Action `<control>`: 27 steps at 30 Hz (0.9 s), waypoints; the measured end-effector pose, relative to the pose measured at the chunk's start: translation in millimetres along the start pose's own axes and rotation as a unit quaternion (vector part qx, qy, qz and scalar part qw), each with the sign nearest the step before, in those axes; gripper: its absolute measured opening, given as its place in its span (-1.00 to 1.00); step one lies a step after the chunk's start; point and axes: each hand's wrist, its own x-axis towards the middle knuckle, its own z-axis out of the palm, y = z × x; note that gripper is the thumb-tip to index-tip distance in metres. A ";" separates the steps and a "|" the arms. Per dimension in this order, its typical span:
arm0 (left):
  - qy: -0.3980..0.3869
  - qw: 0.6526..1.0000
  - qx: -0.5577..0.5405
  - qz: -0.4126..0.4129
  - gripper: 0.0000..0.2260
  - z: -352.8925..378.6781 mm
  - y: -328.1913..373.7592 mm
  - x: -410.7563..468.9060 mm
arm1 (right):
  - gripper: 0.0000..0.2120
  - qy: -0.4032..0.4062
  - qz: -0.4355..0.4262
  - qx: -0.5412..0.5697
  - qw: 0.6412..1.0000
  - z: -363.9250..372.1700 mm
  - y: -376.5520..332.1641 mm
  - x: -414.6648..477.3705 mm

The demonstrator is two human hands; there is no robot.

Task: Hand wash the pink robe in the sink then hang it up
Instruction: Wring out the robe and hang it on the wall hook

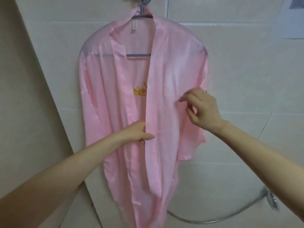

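Pink robe (164, 71) hangs on the hanger (138, 55) against the tiled wall (246, 63). My left hand (138, 132) pinches its front band, probably to pull it straight, while my right hand (202, 107), fingers loose, brushes the panel, grasping nothing

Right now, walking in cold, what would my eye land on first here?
The pink robe fills the middle, draped on a grey hanger against the white tiled wall. The left hand pinches its front band low down, while the right hand sits at the cloth higher up, grip unclear. A metal shower hose curves along the bottom right.
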 end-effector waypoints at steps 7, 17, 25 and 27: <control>-0.150 0.963 -0.216 -0.058 -0.84 -1.7 -21.0 -13.3 | -0.74 -0.542 0.177 -0.176 0.802 40.7 3.0 -87.3; -0.062 0.995 -0.055 -0.052 -0.90 28.7 -27.3 -21.1 | -0.75 -0.494 0.609 0.139 0.605 57.3 13.0 -96.5; 0.086 0.977 0.170 -0.094 -0.76 7.7 -63.6 -14.2 | -0.83 -0.190 0.726 0.280 0.599 66.0 18.8 -124.4; 0.079 0.986 0.114 -0.094 -0.84 8.1 -72.4 -11.9 | -0.90 -0.172 0.735 0.259 0.602 63.1 23.9 -130.4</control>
